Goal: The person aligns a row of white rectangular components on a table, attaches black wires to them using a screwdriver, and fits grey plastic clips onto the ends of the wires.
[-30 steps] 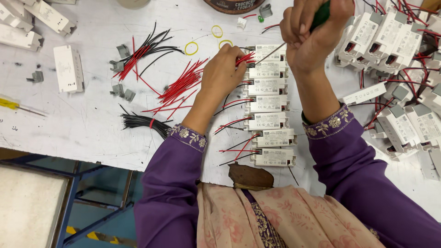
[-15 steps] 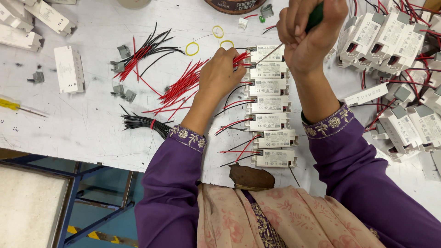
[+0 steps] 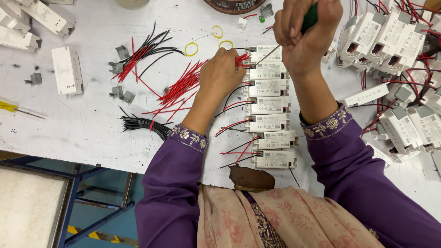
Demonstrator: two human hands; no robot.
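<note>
white worktop (image 3: pixel 69 124), scuffed and marked with small dark specks, filling most of the view under bright even light. front edge running across lower left. below it, blue metal frame (image 3: pixel 73 193) with crossbars and a diagonal brace. teal floor (image 3: pixel 105 216) seen through the frame, yellow-and-black hazard stripe (image 3: pixel 87 234) near the bottom edge. pale speckled slab (image 3: pixel 27 206) set beside the frame at lower left, kind unclear. no walls or windows in view.
</note>
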